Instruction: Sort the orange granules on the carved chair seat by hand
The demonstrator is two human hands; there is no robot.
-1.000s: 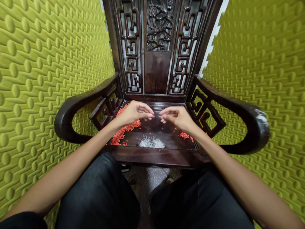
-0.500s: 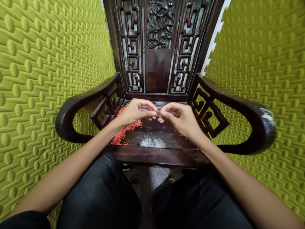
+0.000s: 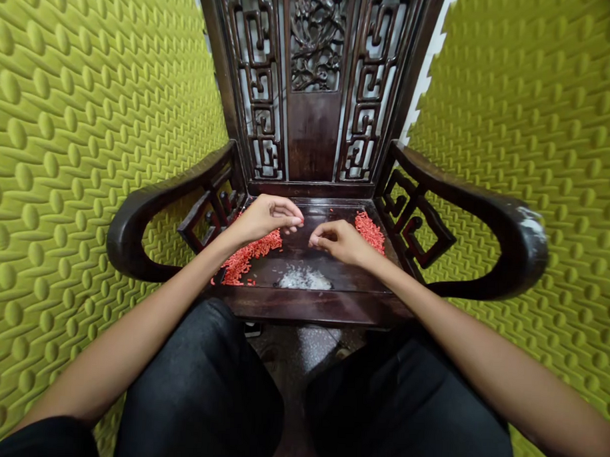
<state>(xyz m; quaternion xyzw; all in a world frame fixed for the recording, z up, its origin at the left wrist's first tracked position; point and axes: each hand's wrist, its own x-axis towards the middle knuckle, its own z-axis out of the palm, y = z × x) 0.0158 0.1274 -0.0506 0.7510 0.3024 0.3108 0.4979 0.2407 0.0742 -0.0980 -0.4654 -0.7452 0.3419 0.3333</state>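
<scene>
My left hand (image 3: 270,217) hangs above the dark wooden chair seat (image 3: 333,273), its fingertips drawn together over the back of the seat. Below it lies a heap of red grains (image 3: 247,253). My right hand (image 3: 337,241) is low over the seat, fingers curled, close to a second red heap (image 3: 369,232) at the back right. A small pile of white rice (image 3: 303,278) sits at the front middle, nearer neither hand in particular. Whether either hand pinches a single grain is too small to tell.
Carved lattice fills the dark chair back (image 3: 313,122). Curved armrests (image 3: 149,233) (image 3: 485,215) flank the seat. Green studded foam walls (image 3: 86,181) stand on both sides. My dark-trousered knees (image 3: 199,385) lie below the seat's front rail, with a speckled floor between them.
My hands have parted from their meeting point over the seat. The right hand has dropped lower and moved back from the left, and the red heap at the back right now shows.
</scene>
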